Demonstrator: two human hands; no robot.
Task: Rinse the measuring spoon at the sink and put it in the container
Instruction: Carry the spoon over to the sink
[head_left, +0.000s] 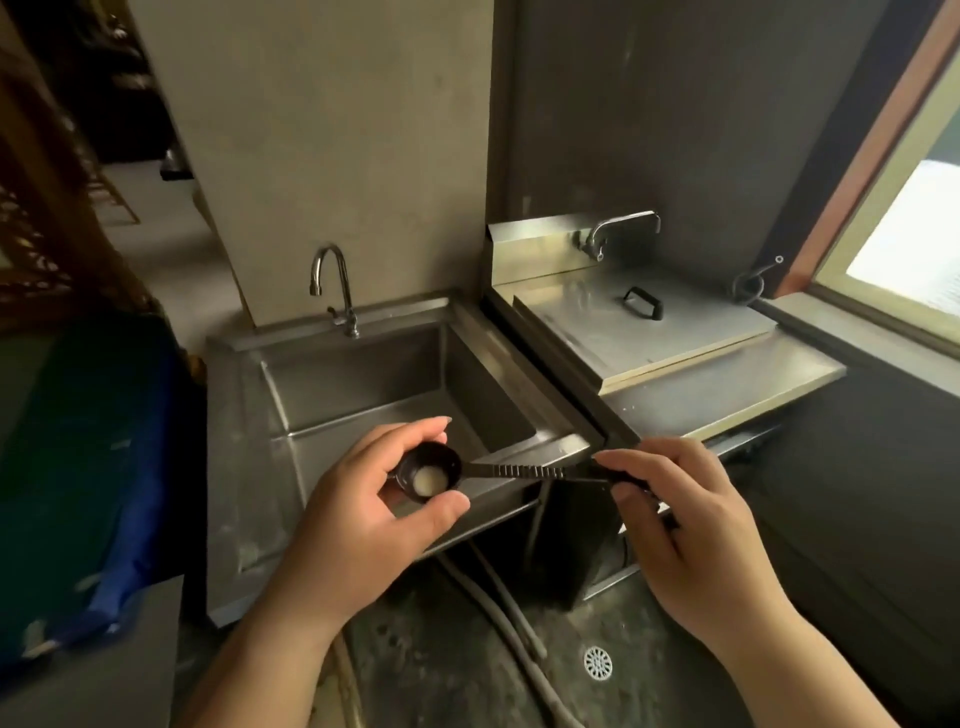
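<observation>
A black measuring spoon (519, 472) lies level between both hands, above the front rim of the steel sink (374, 384). Its round bowl holds a pale residue. My left hand (363, 509) pinches the bowl between thumb and fingers. My right hand (685, 525) grips the end of the long ribbed handle. The curved faucet (332, 283) stands at the back of the sink, and no water runs from it. No container for the spoon shows in view.
Right of the sink stands a steel unit with a lidded top (639, 322) and a second tap (621, 228). A blue bin (88, 467) fills the left side. Hoses and a floor drain (597, 662) lie on the floor below. A window (904, 234) is at right.
</observation>
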